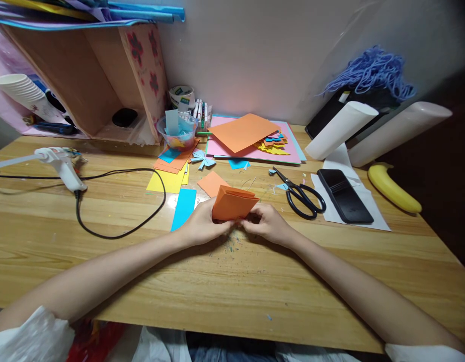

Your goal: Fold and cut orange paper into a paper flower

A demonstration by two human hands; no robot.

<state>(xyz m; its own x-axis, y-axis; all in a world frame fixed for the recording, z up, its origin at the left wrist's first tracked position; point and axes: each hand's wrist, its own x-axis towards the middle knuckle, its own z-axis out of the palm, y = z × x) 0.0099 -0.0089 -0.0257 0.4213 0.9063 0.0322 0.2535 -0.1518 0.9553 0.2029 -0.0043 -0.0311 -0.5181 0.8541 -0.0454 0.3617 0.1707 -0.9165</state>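
Folded orange paper sheet (234,203), creased into several stacked layers with the fold edges showing along the top. Matte, flat-sided, roughly rectangular, tilted slightly so the right corner sits higher. Held just above the wooden bench (232,281) near its middle, pinched at the lower left edge by the left hand (202,226) and at the lower right corner by the right hand (266,223).
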